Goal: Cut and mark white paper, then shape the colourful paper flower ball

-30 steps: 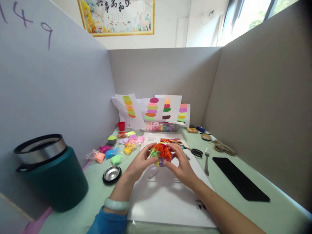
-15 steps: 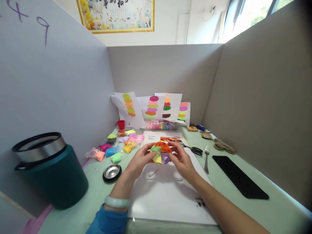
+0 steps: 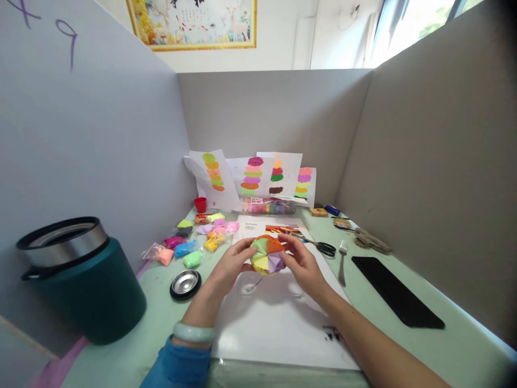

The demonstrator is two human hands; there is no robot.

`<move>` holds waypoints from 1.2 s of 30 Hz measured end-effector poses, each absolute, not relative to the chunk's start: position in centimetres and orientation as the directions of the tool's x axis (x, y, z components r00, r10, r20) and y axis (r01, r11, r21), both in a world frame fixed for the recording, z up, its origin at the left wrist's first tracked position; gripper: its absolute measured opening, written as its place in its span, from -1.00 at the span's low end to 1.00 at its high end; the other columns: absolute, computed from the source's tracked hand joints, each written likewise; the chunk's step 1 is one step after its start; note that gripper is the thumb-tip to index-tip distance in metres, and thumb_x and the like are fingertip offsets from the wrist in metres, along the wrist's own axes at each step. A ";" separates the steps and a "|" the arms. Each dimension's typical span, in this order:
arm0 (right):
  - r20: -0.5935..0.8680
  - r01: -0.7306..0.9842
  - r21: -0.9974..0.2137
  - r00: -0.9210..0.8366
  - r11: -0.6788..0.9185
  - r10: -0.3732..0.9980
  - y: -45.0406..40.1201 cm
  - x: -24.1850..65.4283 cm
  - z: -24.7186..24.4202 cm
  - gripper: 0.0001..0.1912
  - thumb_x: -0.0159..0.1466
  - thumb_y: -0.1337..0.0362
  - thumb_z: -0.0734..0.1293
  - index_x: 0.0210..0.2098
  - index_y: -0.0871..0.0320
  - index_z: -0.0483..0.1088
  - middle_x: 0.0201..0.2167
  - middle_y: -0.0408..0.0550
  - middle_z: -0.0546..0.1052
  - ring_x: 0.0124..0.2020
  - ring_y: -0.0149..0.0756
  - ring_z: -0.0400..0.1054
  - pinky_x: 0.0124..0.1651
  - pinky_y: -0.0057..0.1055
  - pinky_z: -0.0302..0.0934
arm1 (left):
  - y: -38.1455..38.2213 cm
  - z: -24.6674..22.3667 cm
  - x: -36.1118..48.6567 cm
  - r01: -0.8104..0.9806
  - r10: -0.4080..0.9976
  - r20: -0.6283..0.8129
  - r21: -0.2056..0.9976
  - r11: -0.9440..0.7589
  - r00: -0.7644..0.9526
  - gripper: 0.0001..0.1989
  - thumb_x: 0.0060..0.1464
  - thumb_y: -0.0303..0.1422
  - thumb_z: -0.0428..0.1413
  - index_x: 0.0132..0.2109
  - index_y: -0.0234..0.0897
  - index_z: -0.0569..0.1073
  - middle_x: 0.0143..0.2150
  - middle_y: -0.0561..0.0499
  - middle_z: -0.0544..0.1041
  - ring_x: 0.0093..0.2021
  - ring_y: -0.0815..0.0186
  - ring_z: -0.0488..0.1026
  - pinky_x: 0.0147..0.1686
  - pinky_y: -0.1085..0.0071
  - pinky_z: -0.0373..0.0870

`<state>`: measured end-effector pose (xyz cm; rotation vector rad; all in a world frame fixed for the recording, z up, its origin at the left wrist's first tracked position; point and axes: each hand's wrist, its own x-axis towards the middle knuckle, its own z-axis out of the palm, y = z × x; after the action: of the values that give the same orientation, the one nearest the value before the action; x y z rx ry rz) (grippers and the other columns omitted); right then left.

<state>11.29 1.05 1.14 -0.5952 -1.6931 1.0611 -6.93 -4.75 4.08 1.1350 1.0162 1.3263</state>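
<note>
Between my two hands is a round, pleated piece (image 3: pixel 267 255) in green, orange, yellow and purple segments, held above a white sheet (image 3: pixel 278 328). Its material looks like folded paper, though I cannot be sure. My left hand (image 3: pixel 231 264) grips its left edge, thumb on the front and fingers behind. At the right edge, my right hand (image 3: pixel 302 264) holds it with the thumb near the purple part and fingers by the orange part. Black-handled scissors (image 3: pixel 324 248) lie just beyond my right hand.
Left stand a big teal flask (image 3: pixel 89 291), its lid (image 3: pixel 186 284) and several bags of coloured clay (image 3: pixel 193 260). On the right lie a fork (image 3: pixel 342 261), a black flat strip (image 3: pixel 398 291) and a brown cloth (image 3: pixel 371 241). Grey partitions (image 3: pixel 274 113) enclose the table.
The pleated piece has been turned and spread out, so its segments now face me as a flatter, rounder disc. Both hands stay on it in nearly the same place.
</note>
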 end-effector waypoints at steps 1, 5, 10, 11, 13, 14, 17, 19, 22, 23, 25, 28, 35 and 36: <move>0.484 -0.107 -0.870 -0.372 0.481 0.792 1.1 11.3 1.2 -0.64 0.24 0.15 0.28 0.02 0.06 0.28 -0.09 0.04 0.42 -0.16 -0.22 0.36 -0.30 -0.28 0.40 | -4.7 4.1 -6.9 -0.184 0.997 0.071 0.981 -0.067 0.017 -0.56 0.01 -0.19 0.19 0.02 -0.30 0.45 0.01 -0.18 0.44 -0.06 0.11 0.41 -0.20 0.26 0.43; 0.467 -0.153 -0.883 -0.389 0.444 0.794 1.1 11.4 1.2 -0.64 0.23 0.16 0.30 0.01 0.06 0.28 -0.15 0.00 0.44 -0.23 -0.25 0.37 -0.31 -0.30 0.40 | -4.7 4.0 -7.0 -0.186 0.998 0.066 0.981 -0.061 0.016 -0.58 0.01 -0.20 0.18 0.01 -0.30 0.45 0.00 -0.17 0.45 -0.08 0.13 0.42 -0.22 0.27 0.43; 0.455 -0.166 -0.889 -0.419 0.427 0.785 1.0 11.5 1.4 -0.63 0.22 0.17 0.30 0.01 0.07 0.28 -0.18 0.00 0.47 -0.27 -0.26 0.40 -0.33 -0.30 0.39 | -4.5 3.6 -7.2 -0.196 0.998 0.070 0.978 -0.067 0.007 -0.58 0.02 -0.18 0.17 0.00 -0.30 0.46 -0.02 -0.18 0.47 -0.09 0.12 0.43 -0.24 0.28 0.44; 0.457 -0.169 -0.888 -0.420 0.427 0.784 1.0 11.6 1.5 -0.63 0.22 0.17 0.30 0.01 0.07 0.28 -0.16 0.01 0.47 -0.26 -0.25 0.40 -0.33 -0.30 0.39 | -4.5 3.6 -7.2 -0.199 0.997 0.071 0.978 -0.069 0.006 -0.58 0.02 -0.18 0.17 -0.01 -0.30 0.47 -0.02 -0.18 0.47 -0.09 0.12 0.44 -0.25 0.28 0.44; 0.460 -0.182 -0.887 -0.420 0.424 0.782 1.0 11.6 1.6 -0.63 0.21 0.17 0.30 0.00 0.06 0.29 -0.11 0.02 0.46 -0.24 -0.24 0.41 -0.33 -0.30 0.39 | -4.5 3.6 -7.2 -0.205 0.997 0.074 0.976 -0.071 0.006 -0.57 0.02 -0.17 0.17 -0.01 -0.31 0.47 -0.03 -0.19 0.48 -0.09 0.11 0.44 -0.25 0.27 0.45; 0.461 -0.188 -0.887 -0.419 0.423 0.782 1.1 11.6 1.6 -0.64 0.21 0.17 0.31 0.00 0.05 0.29 -0.09 0.02 0.46 -0.22 -0.23 0.41 -0.33 -0.30 0.39 | -4.5 3.6 -7.2 -0.207 0.997 0.074 0.976 -0.070 0.009 -0.57 0.01 -0.17 0.18 -0.01 -0.31 0.47 -0.03 -0.19 0.48 -0.09 0.11 0.44 -0.25 0.27 0.45; 0.462 -0.192 -0.886 -0.415 0.421 0.784 1.3 11.7 1.5 -0.64 0.21 0.18 0.31 0.00 0.04 0.31 -0.06 0.02 0.45 -0.20 -0.22 0.41 -0.33 -0.30 0.40 | -4.6 3.7 -7.2 -0.212 0.997 0.074 0.975 -0.069 0.014 -0.56 0.00 -0.15 0.19 -0.02 -0.31 0.48 -0.02 -0.19 0.48 -0.09 0.10 0.44 -0.26 0.27 0.45; 0.459 -0.192 -0.888 -0.409 0.418 0.788 1.4 11.7 1.3 -0.64 0.21 0.18 0.31 0.00 0.04 0.32 -0.07 0.02 0.46 -0.20 -0.21 0.42 -0.32 -0.30 0.40 | -4.6 3.7 -7.2 -0.217 0.997 0.071 0.974 -0.065 0.019 -0.55 -0.01 -0.14 0.19 -0.02 -0.31 0.49 -0.03 -0.19 0.49 -0.10 0.11 0.45 -0.26 0.29 0.45; 0.451 -0.200 -0.893 -0.405 0.404 0.796 1.7 11.8 1.1 -0.64 0.21 0.16 0.31 0.00 0.04 0.32 -0.04 0.01 0.45 -0.19 -0.20 0.41 -0.31 -0.30 0.39 | -4.5 3.6 -7.2 -0.228 0.997 0.070 0.972 -0.061 0.031 -0.55 -0.02 -0.13 0.20 -0.02 -0.31 0.49 -0.03 -0.18 0.49 -0.11 0.13 0.46 -0.26 0.30 0.46; 0.448 -0.204 -0.894 -0.405 0.399 0.797 1.7 11.9 1.0 -0.64 0.21 0.16 0.31 0.00 0.03 0.32 -0.04 0.01 0.44 -0.18 -0.20 0.41 -0.30 -0.30 0.39 | -4.5 3.6 -7.3 -0.229 0.997 0.072 0.971 -0.063 0.035 -0.55 -0.01 -0.14 0.20 -0.02 -0.31 0.49 -0.03 -0.18 0.49 -0.11 0.14 0.46 -0.26 0.30 0.46; 0.445 -0.213 -0.896 -0.406 0.390 0.798 1.8 11.9 1.0 -0.64 0.21 0.17 0.32 0.00 0.03 0.33 -0.03 0.01 0.44 -0.17 -0.20 0.40 -0.30 -0.30 0.38 | -4.5 3.5 -7.3 -0.223 0.996 0.077 0.973 -0.065 0.045 -0.55 0.01 -0.14 0.19 -0.01 -0.32 0.48 -0.04 -0.18 0.49 -0.12 0.15 0.46 -0.25 0.30 0.46; 0.448 -0.224 -0.894 -0.403 0.388 0.798 1.8 11.9 1.1 -0.65 0.21 0.17 0.32 -0.01 0.03 0.33 -0.05 0.01 0.45 -0.16 -0.20 0.39 -0.29 -0.30 0.38 | -4.5 3.6 -7.3 -0.203 0.994 0.091 0.976 -0.078 0.053 -0.55 0.02 -0.13 0.18 0.00 -0.33 0.47 -0.04 -0.19 0.49 -0.12 0.14 0.45 -0.25 0.28 0.46; 0.537 -0.232 -0.843 -0.387 0.485 0.750 1.2 11.8 1.7 -0.66 0.22 0.16 0.30 -0.01 0.01 0.29 -0.05 0.01 0.42 -0.09 -0.17 0.36 -0.19 -0.25 0.37 | -4.8 3.9 -7.2 -0.226 0.989 0.140 0.966 -0.126 0.046 -0.54 -0.02 -0.14 0.22 0.00 -0.26 0.47 0.03 -0.16 0.46 -0.04 0.10 0.42 -0.19 0.27 0.43; 0.568 -0.234 -0.822 -0.376 0.518 0.732 1.1 11.8 1.7 -0.67 0.22 0.15 0.30 -0.02 0.01 0.29 -0.04 0.01 0.41 -0.06 -0.17 0.34 -0.15 -0.23 0.36 | -4.8 3.9 -7.2 -0.234 0.988 0.149 0.963 -0.134 0.049 -0.55 -0.02 -0.15 0.22 0.00 -0.25 0.47 0.03 -0.15 0.46 -0.03 0.10 0.42 -0.17 0.27 0.42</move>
<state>11.79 1.10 1.73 -0.4289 -1.6537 1.0910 -7.20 -4.78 3.94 1.1664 0.9169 1.3637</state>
